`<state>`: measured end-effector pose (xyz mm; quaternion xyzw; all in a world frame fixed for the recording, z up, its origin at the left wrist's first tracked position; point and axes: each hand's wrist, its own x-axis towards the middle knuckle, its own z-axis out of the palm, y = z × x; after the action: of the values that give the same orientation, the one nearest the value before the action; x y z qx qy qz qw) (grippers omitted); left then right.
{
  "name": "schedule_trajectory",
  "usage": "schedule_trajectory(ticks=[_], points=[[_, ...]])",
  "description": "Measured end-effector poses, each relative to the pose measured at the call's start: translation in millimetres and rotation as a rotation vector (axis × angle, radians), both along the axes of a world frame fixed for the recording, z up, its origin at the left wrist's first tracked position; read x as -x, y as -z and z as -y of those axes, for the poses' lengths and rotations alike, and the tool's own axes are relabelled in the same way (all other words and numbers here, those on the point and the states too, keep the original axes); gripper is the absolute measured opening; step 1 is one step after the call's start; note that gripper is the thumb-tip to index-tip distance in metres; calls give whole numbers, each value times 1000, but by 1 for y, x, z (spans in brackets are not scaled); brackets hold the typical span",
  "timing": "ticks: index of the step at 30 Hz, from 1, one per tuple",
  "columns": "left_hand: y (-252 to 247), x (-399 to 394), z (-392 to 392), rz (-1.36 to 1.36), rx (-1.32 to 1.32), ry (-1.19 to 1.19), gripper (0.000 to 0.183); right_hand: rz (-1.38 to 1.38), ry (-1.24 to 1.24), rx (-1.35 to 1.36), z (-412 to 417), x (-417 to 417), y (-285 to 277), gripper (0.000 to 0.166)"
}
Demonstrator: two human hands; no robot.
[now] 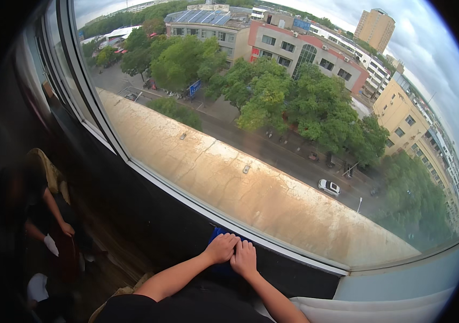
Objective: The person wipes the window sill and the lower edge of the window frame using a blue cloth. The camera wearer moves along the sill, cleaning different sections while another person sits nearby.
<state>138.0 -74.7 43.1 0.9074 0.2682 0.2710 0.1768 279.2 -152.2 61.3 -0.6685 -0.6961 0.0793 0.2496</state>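
Note:
Just inside the window, my left hand (222, 248) and my right hand (244, 258) sit side by side, almost touching, with their fingers curled. Both grip a blue cloth (218, 231), which shows behind the knuckles and darkly below the left wrist. Most of it is hidden by the hands, so its full shape cannot be made out. The cloth lies against the dark sill (165, 210), close to the pale window frame (201, 208).
Glass separates me from a weathered outer ledge (221, 173) and the street below. A dark-clothed person (35, 202) sits at the left, one hand covered in white. White fabric (374, 307) borders the lower right, beside a pale blue wall panel (403, 278).

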Motion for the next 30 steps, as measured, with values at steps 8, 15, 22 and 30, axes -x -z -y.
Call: schedule_trajectory(ticks=[8, 15, 22, 30], points=[[-9, 73, -11, 27, 113, -46, 26, -97, -21, -10, -16, 72, 1, 23], [-11, 146, -32, 34, 122, 45, 28, -47, 37, -49, -30, 141, 3, 18], [-4, 186, -122, 40, 150, 79, 30, 29, 192, -144, -115, 197, 11, 11], [-9, 233, -117, 55, 183, 112, 23, 10, 264, -62, -100, 251, 3, 15]])
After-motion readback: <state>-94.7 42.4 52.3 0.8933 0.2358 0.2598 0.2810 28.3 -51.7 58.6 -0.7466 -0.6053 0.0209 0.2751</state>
